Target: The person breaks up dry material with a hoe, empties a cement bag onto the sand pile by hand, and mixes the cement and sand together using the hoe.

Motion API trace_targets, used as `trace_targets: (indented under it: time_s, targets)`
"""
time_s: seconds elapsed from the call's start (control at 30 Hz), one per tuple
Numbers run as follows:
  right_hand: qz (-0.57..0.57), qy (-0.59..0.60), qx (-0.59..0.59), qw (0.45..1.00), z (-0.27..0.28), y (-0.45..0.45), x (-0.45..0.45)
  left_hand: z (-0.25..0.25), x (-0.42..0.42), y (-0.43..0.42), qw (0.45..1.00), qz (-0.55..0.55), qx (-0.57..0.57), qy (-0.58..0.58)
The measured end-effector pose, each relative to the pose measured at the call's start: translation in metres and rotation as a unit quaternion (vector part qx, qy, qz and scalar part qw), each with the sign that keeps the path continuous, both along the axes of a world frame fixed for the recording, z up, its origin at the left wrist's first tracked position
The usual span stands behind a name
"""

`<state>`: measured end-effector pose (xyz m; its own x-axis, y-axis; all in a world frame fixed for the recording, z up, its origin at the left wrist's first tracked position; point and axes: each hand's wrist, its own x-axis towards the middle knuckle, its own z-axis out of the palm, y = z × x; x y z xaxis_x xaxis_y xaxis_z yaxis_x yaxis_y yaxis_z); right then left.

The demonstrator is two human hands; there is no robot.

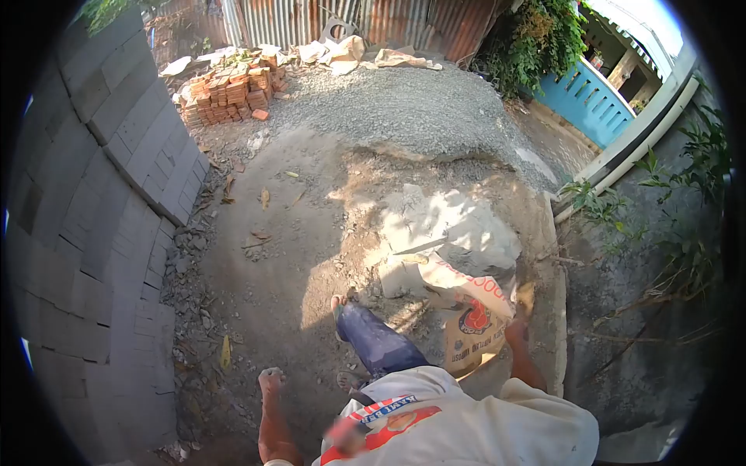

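Brown-paper Portland cement sack (472, 342) at the near side of the pale powder heap (466, 225), right hand (518, 332) gripping its edge, left hand (270, 380) well apart, closure indeterminable; firm, steady hold should limit tearing.

item 1: bag (471, 347). lower face, dark capitals: "portland" and "komposit"; the word ahead of these too small to read with certainty. above them, a red emblem (475, 317), its detail blurred. on the folded upper flap (466, 284), large red capitals, partly legible, apparently "doce"; both ends unclear.

item 2: shirt (486, 412). capitals on a chest band (391, 408): "kami ber", the remainder unreadable.
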<state>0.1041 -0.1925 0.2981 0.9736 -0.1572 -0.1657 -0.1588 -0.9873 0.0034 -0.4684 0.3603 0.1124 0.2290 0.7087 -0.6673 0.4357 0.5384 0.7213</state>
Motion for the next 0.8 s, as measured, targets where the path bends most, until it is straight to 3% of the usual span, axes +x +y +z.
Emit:
trace_targets:
  time_s: [0.03, 0.17, 0.23, 0.3, 0.4, 0.53, 0.6, 0.67, 0.7, 0.73, 0.77, 0.8]
  targets:
    - [-0.041, 0.055, -0.003, 0.998, 0.005, 0.005, -0.006, 0.006, 0.022, 0.012, 1.0, 0.01, -0.02, -0.019]
    - [-0.075, 0.031, -0.032, 0.996, -0.021, 0.021, 0.003, 0.001, 0.082, 0.081, 0.995, -0.081, -0.061, 0.005]
    - [-0.059, 0.055, -0.049, 0.996, -0.015, 0.051, 0.019, -0.023, 0.099, 0.116, 0.995, -0.06, -0.076, 0.013]
    - [-0.087, -0.008, -0.041, 0.995, -0.026, 0.072, 0.046, 0.001, 0.122, 0.143, 0.995, -0.041, -0.072, 0.058]
    - [-0.107, -0.01, -0.04, 0.993, 0.008, 0.125, 0.103, 0.013, 0.136, 0.194, 0.983, -0.043, -0.173, 0.043]
    - [-0.083, -0.003, -0.016, 0.996, 0.059, 0.207, 0.19, 0.026, 0.17, 0.275, 0.99, -0.083, -0.087, 0.067]
    - [-0.041, 0.001, -0.025, 0.999, 0.068, 0.249, 0.232, 0.06, 0.206, 0.316, 0.998, -0.033, -0.052, 0.033]
    - [0.076, -0.015, -0.14, 0.987, 0.021, 0.271, 0.286, 0.091, 0.242, 0.353, 1.0, 0.007, -0.003, 0.009]
    - [0.172, -0.03, -0.249, 0.953, 0.002, 0.283, 0.311, 0.098, 0.254, 0.368, 1.0, 0.015, 0.022, -0.001]
    - [0.288, -0.133, -0.228, 0.92, 0.01, 0.311, 0.312, 0.101, 0.263, 0.379, 0.999, 0.027, 0.02, -0.002]
    - [0.297, -0.137, -0.229, 0.917, 0.013, 0.346, 0.318, 0.103, 0.274, 0.394, 0.999, 0.004, 0.035, 0.014]
    - [0.243, -0.12, -0.164, 0.949, 0.009, 0.376, 0.328, 0.098, 0.283, 0.411, 0.998, -0.02, 0.049, 0.029]
